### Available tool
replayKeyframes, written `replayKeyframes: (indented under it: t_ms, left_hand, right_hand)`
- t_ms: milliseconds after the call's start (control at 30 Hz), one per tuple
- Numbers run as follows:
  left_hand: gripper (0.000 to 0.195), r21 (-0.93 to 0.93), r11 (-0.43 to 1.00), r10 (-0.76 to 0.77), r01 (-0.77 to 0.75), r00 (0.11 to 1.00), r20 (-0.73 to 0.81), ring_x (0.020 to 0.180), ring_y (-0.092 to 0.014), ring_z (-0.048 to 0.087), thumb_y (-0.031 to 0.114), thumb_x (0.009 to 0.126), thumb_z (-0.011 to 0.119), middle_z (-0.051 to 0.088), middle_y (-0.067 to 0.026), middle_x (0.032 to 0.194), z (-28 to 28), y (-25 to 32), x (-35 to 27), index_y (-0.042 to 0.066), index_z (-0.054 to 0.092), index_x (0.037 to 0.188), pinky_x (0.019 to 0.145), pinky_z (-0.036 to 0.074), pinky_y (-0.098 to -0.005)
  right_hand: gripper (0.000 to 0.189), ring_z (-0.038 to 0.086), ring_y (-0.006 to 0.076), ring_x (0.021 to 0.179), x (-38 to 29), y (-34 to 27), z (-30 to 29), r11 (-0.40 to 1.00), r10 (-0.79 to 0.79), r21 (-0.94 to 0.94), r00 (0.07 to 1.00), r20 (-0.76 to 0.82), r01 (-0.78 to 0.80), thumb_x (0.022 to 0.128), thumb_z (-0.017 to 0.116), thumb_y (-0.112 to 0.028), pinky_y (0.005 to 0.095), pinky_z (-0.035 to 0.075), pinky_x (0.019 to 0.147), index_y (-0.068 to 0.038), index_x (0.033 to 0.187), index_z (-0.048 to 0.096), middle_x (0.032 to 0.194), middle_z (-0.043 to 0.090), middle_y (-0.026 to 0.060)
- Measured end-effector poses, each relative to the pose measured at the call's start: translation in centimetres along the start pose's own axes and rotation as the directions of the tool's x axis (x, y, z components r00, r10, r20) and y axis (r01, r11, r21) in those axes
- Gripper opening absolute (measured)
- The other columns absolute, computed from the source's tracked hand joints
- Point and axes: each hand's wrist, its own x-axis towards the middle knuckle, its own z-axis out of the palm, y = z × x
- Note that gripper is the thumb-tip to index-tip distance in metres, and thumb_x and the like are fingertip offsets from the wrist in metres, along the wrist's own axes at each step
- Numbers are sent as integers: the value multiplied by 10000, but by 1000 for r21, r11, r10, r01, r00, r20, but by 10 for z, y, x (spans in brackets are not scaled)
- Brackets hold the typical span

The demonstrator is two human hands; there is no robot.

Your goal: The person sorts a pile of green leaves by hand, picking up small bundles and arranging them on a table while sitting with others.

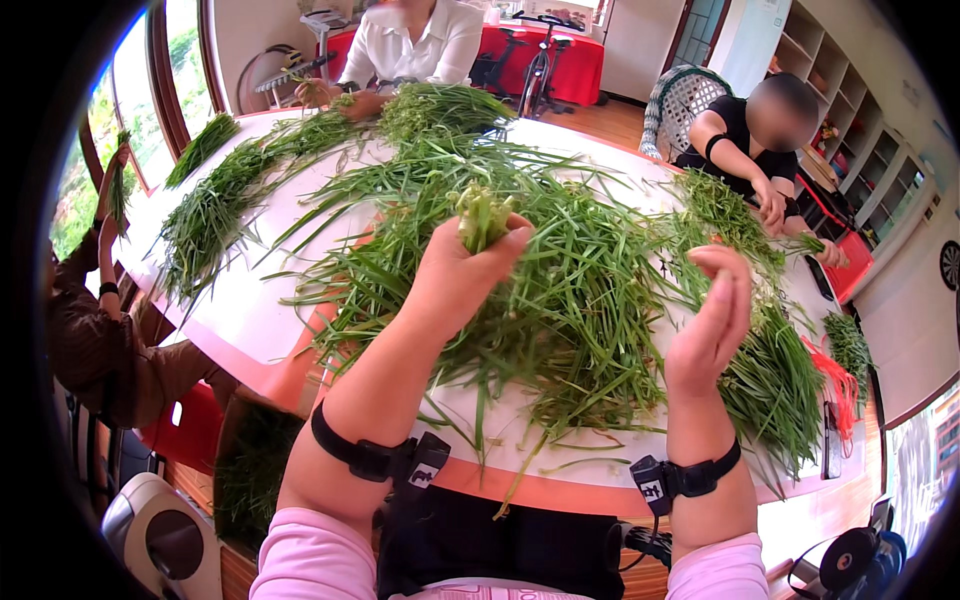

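My left hand [472, 266] grips a small bunch of garlic chives [481, 217], its pale cut stem ends pointing up out of the fist. Below and around that hand, a large loose heap of garlic chives [585, 270] spreads over the white-topped table [480, 412]. My right hand [711, 322] is raised to the right of the heap, fingers bent and thumb alongside, with nothing plainly held. Just beyond it lies a thicker pile of chives [776, 382], leaves towards me.
Across the table a person [420, 45] in a white shirt handles chives; others sit at right [739, 150] and left [97, 345]. More chives [217, 210] line the left side. Red plastic strings [834, 382] and a phone [831, 439] lie near the right edge.
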Motion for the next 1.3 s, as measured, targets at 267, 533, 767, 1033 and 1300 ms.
replayKeyframes:
  t_ms: [267,533,767,1033,1300]
  left_hand:
    - [168,12,1000,-9,9,1000,-2,658,-52,494,154,919,642,555,33,759,2,1,0,8,639,1001,597,416,-228]
    - [168,35,999,-13,13,1000,-5,658,-49,487,153,924,633,548,38,746,4,4,-2,9,633,1010,597,411,-228]
    - [164,29,1000,7,-8,1000,28,653,-45,483,156,927,632,544,42,742,6,2,-3,16,636,1010,587,405,-225]
    - [142,111,989,78,-93,988,135,725,-54,534,129,895,656,609,23,796,11,11,-9,38,656,1003,663,445,-229]
    - [176,52,986,133,-160,929,344,931,-92,599,27,839,706,675,-18,974,13,17,-15,39,652,1006,845,493,-272]
  right_hand:
    - [251,502,101,619,13,-6,-8,781,611,-327,545,574,-532,914,610,-233,258,408,574,1,835,650,687,588,38]
    - [200,537,165,615,6,-4,-18,786,609,-575,126,783,-228,788,724,-181,300,440,585,-27,910,684,672,572,61]
    - [182,620,257,813,9,-3,-12,889,457,-338,558,692,-309,835,661,-152,343,486,781,-10,946,641,953,618,117]
    - [196,637,105,825,5,-11,0,663,599,-51,489,634,-747,917,616,-132,244,490,756,18,1043,628,844,684,47]
    - [183,644,149,917,0,-17,7,796,426,6,567,705,-605,865,669,-59,283,509,830,-1,1039,657,978,669,67]
